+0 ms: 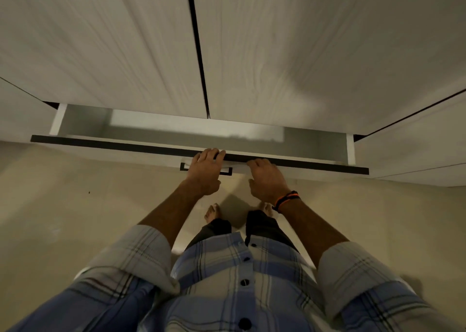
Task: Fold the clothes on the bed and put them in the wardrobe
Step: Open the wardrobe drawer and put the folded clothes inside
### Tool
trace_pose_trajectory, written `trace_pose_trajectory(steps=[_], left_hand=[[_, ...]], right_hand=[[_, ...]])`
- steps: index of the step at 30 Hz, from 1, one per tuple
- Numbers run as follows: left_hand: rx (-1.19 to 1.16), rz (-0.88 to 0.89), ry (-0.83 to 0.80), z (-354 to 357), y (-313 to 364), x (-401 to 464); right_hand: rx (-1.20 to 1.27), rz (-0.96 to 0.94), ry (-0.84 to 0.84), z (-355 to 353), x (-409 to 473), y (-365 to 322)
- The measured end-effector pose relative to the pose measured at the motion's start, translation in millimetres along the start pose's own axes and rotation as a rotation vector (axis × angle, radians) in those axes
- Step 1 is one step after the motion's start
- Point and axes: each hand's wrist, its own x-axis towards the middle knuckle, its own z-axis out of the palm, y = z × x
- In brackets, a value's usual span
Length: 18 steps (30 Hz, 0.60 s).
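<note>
1. Fingers point(219, 155) of the left hand point(205, 173) curl over the dark top edge of the drawer point(176, 132) front and grip it; the thumb is hidden from me.
2. On the right hand point(267, 180), the fingers lie bent over the same edge just to the right, resting on it. I cannot tell whether they clamp it or only press.
3. Both hands sit near the middle of the drawer front, close together, just above the small dark handle point(185, 166), which the left hand partly covers.
4. That drawer stands partly pulled out from the foot of the wardrobe point(126, 42), below two tall pale doors that are shut. Its inside looks grey and blurred; I see nothing I could name as clothing in it.
5. No clothes or bed show in this view, so I cannot say where they lie. I judge the step in hand is moving the drawer, opening or closing; I cannot tell which.
6. To do it well, I would keep the two hands level and push or pull evenly, so the wide front does not skew on its runners.
7. If closing, I would lift the fingertips clear of the top edge before the front meets the doors, to avoid a pinch.
8. Bare feet point(213, 212) stand on the floor point(75, 205) near the drawer front, so I would keep them back from its path.
</note>
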Motion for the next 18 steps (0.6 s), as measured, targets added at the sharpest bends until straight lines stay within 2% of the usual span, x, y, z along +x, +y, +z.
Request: trace_pose_trajectory(steps=[4,8,14,18], left_hand=[[-0.071,-0.097,-0.017,-1.0,14.2,-5.4],[-0.098,-0.205,-0.034,0.7,29.2,-8.0],[-0.061,-0.387,-0.062,12.1,67.8,-11.8],[-0.186,-0.454,-0.056,16.0,100.2,-17.4]], right_hand=[[-0.068,-0.024,0.093,-3.2,-4.9,24.9],[-0.154,0.002,-0.025,-0.9,-17.3,56.4],[-0.183,-0.18,-0.113,-3.6,-29.3,86.3],[-0.23,-0.262,-0.15,0.1,-43.4,95.0]])
